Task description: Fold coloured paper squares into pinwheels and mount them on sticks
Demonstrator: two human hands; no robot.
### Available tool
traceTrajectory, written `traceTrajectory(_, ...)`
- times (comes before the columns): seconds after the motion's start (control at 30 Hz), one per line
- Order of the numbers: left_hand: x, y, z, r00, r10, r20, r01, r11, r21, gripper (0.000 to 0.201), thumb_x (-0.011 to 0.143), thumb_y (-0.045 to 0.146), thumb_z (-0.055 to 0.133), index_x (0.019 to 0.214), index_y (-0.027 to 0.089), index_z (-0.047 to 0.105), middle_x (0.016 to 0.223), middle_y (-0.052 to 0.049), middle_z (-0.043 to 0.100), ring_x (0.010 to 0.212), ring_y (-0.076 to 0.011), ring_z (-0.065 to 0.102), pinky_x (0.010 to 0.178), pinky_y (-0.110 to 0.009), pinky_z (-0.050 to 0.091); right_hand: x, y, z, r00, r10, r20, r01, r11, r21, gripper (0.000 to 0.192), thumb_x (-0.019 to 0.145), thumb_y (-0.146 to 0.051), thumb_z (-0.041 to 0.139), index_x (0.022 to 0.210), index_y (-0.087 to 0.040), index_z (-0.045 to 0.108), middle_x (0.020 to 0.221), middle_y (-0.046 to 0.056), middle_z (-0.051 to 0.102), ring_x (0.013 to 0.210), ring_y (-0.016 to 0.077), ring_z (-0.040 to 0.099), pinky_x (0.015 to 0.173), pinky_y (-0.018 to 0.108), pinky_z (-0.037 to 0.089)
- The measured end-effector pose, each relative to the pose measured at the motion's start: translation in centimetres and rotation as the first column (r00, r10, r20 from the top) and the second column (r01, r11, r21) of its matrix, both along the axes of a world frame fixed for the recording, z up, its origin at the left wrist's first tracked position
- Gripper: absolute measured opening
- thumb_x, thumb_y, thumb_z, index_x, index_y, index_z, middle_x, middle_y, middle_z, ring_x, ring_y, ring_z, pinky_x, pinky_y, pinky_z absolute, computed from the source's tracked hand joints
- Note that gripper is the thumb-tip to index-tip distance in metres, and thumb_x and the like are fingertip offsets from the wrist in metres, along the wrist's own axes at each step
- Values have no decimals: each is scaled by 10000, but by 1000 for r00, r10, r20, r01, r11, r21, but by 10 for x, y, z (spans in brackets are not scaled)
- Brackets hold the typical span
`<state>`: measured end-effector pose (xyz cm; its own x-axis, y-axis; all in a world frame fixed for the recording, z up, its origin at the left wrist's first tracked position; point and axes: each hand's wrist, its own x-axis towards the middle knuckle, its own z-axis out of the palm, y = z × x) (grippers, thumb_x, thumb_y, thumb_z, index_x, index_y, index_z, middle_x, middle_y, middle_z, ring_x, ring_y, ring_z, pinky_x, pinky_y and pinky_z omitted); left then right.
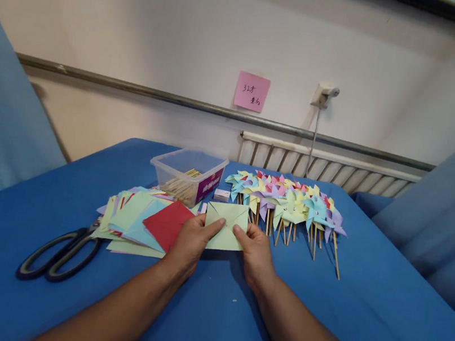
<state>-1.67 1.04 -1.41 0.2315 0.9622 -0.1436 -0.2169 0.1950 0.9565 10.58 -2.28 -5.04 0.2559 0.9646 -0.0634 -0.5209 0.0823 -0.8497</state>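
Green square: a pale green paper square with diagonal lines (pixel 224 241), mid-frame, between both hands.
Left hand: the left hand (pixel 190 240) pinches its left side, thumb pressed on the front; the fingers behind are mostly hidden.
Right hand: the right hand (pixel 258 254) grips the right side likewise, thumb down.
Paper pile: fanned coloured paper squares (pixel 129 215), centre-left; a red paper square (pixel 169 220) crowds the left hand.
Scissors: large dark-handled scissors (pixel 77 253), lower left, meeting the pile.
Container: a clear plastic box with a purple label (pixel 168 168), behind the pile, holds thin wooden sticks (pixel 182 187).
Pinwheels: clustered multicoloured paper pinwheels on sticks (pixel 290 207), right of centre, beyond the right hand.
Cloth: the blue tablecloth (pixel 342 319) stretches widest at lower right; its far edge lies before a white radiator (pixel 330 167).
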Motion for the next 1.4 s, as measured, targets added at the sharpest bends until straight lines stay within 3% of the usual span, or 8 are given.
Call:
traceTrajectory(0.53,-2,4,2,999,15,34,-15,1000,12,390,597,415,793,813,108,688,683,-76,709,590,-193,642,561,-285,469,6,1,4,999,-46,17,47,999,-19,380,605,-461,806,649,-174,562,595,-11,665,516,125,562,542,257,441)
traceTrajectory(0.67,-4,4,2,997,64,-33,-61,996,65,361,578,426,803,599,155,565,530,3,609,461,-120,531,458,-231,362,9,3,2,994,-70,78,70,998,-1,383,642,-482,777,630,-169,557,557,-29,625,482,101,505,500,232,386)
traceTrajectory(0.83,-5,4,4,992,102,-72,-97,993,67,440,577,433,809,529,180,453,443,53,507,396,-83,438,418,-214,280,9,3,-2,985,-79,151,78,997,12,372,678,-499,738,637,-167,575,532,-43,589,468,91,460,479,222,343)
traceTrajectory(0.93,-4,3,6,1000,28,1,-28,999,16,347,600,406,803,594,158,559,522,12,598,450,-109,517,465,-234,367,10,3,-4,983,-74,169,74,997,7,358,693,-497,723,662,-168,587,549,-38,599,479,97,470,494,228,359)
traceTrajectory(1.03,-3,2,6,992,-87,94,90,996,-25,329,629,359,793,823,117,685,718,-68,712,587,-160,626,583,-271,472,9,3,-4,980,-68,188,66,998,17,343,702,-490,713,697,-166,600,595,-23,625,521,115,512,534,245,401)
traceTrajectory(1.17,-3,0,7,988,-68,135,79,994,-80,345,640,255,787,925,86,692,775,-105,736,625,-178,659,610,-271,511,8,3,-3,963,-102,250,91,994,56,322,707,-472,701,724,-174,580,620,-22,611,569,131,538,576,263,440)
traceTrajectory(1.3,-2,0,11,983,21,182,5,990,-138,267,696,152,720,946,76,666,766,-112,735,607,-187,668,590,-278,534,8,-2,5,858,-325,398,266,944,196,264,761,-356,648,953,-190,574,814,17,627,736,168,591,684,308,479)
traceTrajectory(1.4,-2,2,13,972,63,228,-20,982,-186,191,745,103,657,932,64,644,762,-122,729,616,-195,676,599,-290,549,7,-13,14,638,-451,625,240,887,395,271,776,-216,593,1046,-210,572,1106,85,587,1033,225,567,854,384,464)
